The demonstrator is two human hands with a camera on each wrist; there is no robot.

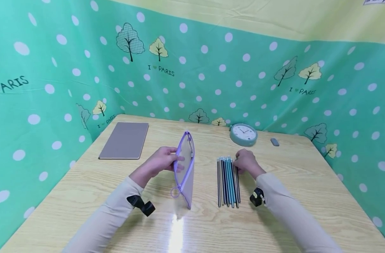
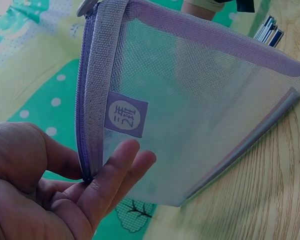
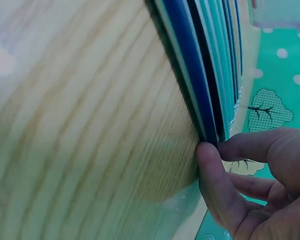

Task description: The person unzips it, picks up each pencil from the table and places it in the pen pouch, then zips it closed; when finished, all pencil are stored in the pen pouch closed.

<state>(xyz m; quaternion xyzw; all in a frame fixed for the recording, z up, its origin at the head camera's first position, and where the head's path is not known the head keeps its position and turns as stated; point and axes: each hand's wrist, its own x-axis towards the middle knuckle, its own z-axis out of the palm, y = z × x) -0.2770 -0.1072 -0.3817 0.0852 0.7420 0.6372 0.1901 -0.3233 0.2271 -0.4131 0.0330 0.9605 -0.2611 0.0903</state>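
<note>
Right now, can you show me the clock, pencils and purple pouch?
Clock [image 1: 243, 133], head view, on its dial.
Pencils [image 1: 229, 182], head view, middle of the bundle.
Purple pouch [image 2: 190, 110], left wrist view, on its mesh side.

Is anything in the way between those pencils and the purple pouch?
Nothing visible is. Only bare wooden table lies between the pencils and the mesh zipper pouch. The right hand is on the pencils' far side from the pouch, pinching one pencil, so it isn't blocking that gap.
</note>
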